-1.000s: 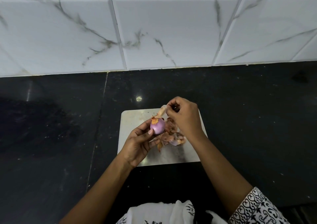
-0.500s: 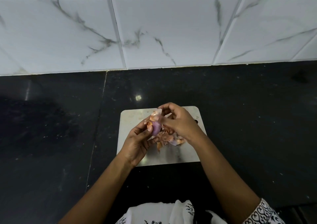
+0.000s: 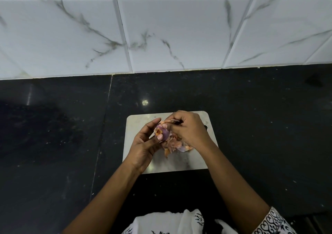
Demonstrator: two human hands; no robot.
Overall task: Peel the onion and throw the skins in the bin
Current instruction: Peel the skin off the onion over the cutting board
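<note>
I see both hands meeting just above a pale cutting board (image 3: 179, 163). The board lies flat on a black stone counter (image 3: 53, 144), below a wall of white tiles (image 3: 161, 27) veined like marble.

The left hand (image 3: 143, 144) curls round a small purple onion (image 3: 162, 132), with thumb and fingertips pressed on its sides. The onion is held up off the board, its rough orange end facing me.

The right hand (image 3: 188, 129) touches the onion from the other side. Its fingers are bent and pinch a strip of skin (image 3: 170, 121), thin and orange, at the onion's far edge.

A pile of skins (image 3: 174, 145), orange and pale purple, lies on the board under the right wrist. A black-and-white patterned sleeve (image 3: 273, 223) shows at the lower right.
</note>
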